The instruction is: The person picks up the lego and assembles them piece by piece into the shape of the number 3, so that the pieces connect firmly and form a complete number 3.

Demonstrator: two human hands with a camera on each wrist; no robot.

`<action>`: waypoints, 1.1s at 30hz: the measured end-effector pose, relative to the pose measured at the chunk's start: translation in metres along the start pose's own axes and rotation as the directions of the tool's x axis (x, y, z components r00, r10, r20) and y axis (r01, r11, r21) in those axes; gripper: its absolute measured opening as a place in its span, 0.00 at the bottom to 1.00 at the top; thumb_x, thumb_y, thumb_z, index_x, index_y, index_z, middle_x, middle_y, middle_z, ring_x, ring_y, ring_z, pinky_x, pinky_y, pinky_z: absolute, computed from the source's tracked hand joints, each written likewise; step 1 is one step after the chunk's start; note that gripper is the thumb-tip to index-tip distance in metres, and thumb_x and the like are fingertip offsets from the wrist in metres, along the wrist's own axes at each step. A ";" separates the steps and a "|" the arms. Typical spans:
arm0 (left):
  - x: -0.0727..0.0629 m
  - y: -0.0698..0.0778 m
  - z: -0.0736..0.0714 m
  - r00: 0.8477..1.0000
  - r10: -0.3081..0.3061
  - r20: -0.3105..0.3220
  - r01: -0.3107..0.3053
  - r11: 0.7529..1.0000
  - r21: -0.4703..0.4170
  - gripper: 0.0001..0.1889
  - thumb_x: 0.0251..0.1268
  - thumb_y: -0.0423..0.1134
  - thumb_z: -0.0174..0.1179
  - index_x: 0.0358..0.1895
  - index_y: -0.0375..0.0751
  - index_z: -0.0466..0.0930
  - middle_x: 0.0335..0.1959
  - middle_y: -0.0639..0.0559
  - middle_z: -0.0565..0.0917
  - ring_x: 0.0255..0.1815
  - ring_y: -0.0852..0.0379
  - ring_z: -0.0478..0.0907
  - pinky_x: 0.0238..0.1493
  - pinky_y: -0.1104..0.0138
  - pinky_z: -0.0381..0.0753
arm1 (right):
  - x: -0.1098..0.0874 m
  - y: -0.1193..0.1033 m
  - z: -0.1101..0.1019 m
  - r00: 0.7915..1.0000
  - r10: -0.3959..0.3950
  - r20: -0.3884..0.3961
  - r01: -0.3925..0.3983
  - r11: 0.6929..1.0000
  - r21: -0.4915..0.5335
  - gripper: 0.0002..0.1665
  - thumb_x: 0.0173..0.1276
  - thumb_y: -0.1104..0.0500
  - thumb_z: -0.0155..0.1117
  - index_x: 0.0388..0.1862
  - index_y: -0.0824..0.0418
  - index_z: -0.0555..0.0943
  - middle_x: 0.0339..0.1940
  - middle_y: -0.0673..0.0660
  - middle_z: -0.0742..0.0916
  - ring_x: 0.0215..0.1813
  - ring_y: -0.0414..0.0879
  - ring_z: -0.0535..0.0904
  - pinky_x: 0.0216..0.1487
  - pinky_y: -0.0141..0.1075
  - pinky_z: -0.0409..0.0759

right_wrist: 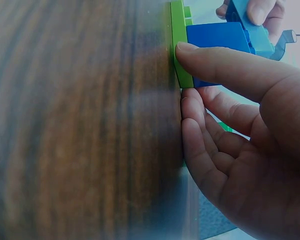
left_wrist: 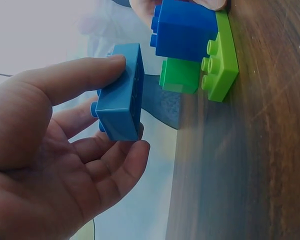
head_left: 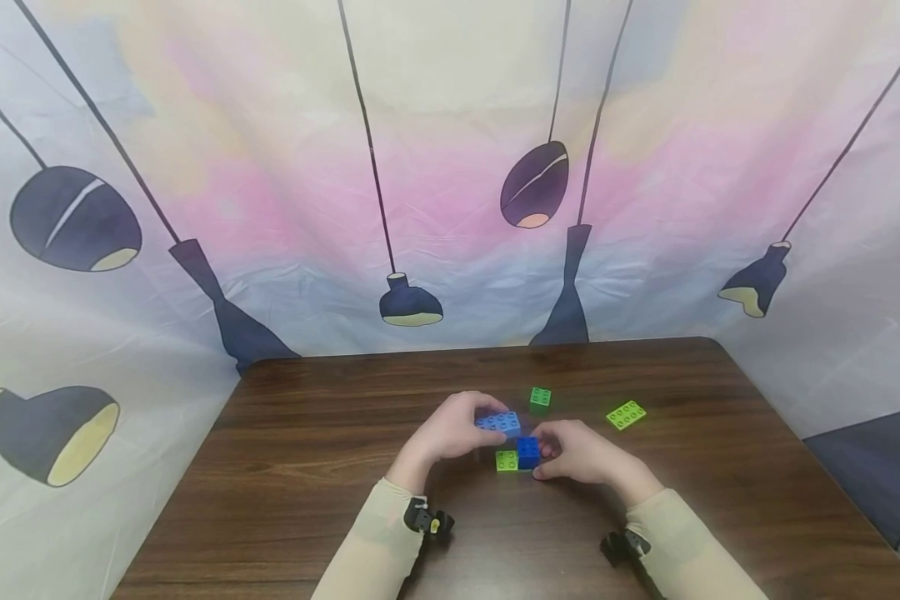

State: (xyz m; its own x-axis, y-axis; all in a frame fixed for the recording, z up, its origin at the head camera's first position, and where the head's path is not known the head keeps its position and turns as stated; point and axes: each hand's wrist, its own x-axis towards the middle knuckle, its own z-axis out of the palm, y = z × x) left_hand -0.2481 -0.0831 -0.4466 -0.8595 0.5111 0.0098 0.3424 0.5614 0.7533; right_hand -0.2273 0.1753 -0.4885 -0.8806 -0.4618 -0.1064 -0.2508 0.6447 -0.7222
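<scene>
My left hand (head_left: 453,425) pinches a light blue building brick (head_left: 504,422) between thumb and fingers, raised off the table. In the left wrist view that brick (left_wrist: 121,92) has its studs towards the palm side. A dark blue brick (head_left: 528,452) sits on one end of a flat lime green brick (head_left: 506,461), whose other studs are bare. The lime brick (right_wrist: 179,50) lies on the table. My right hand (head_left: 581,452) holds this pair at the right end, thumb on the near side and fingers on the far side. The light blue brick is just behind and left of the dark blue one.
A green brick (head_left: 540,400) stands on the brown wooden table (head_left: 330,467) behind the hands. Further right lies another flat lime brick (head_left: 626,415). A cloth printed with lamps (head_left: 457,208) hangs behind the table's far edge.
</scene>
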 end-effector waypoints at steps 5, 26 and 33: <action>0.000 0.003 0.002 1.000 0.012 0.020 -0.012 1.000 -0.010 0.16 0.68 0.44 0.75 0.57 0.48 0.89 0.52 0.57 0.87 0.51 0.56 0.81 0.56 0.58 0.83 | 0.000 0.001 0.000 1.000 0.000 -0.001 0.000 1.000 0.000 0.23 0.61 0.58 0.85 0.53 0.60 0.85 0.38 0.48 0.85 0.43 0.47 0.80 0.50 0.47 0.81; 0.000 0.014 0.011 0.998 0.042 0.042 -0.043 0.999 0.017 0.16 0.66 0.41 0.76 0.55 0.46 0.89 0.50 0.57 0.86 0.49 0.58 0.80 0.55 0.59 0.82 | 0.000 -0.001 0.000 1.000 -0.007 0.002 0.007 1.000 0.001 0.23 0.61 0.58 0.85 0.52 0.60 0.85 0.38 0.48 0.85 0.43 0.47 0.80 0.51 0.48 0.81; 0.000 0.015 0.013 0.998 0.048 0.048 -0.050 0.998 0.040 0.15 0.66 0.41 0.76 0.55 0.46 0.90 0.50 0.57 0.87 0.49 0.59 0.80 0.55 0.60 0.82 | 0.000 -0.002 0.000 1.000 -0.008 0.003 0.008 1.000 0.001 0.22 0.61 0.59 0.85 0.51 0.60 0.85 0.37 0.48 0.85 0.43 0.47 0.80 0.49 0.47 0.80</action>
State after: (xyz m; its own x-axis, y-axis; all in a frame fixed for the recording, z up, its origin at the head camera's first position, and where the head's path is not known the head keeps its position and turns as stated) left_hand -0.2382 -0.0663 -0.4437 -0.8229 0.5680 0.0139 0.3996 0.5611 0.7249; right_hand -0.2272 0.1744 -0.4872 -0.8771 -0.4692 -0.1026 -0.2578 0.6402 -0.7236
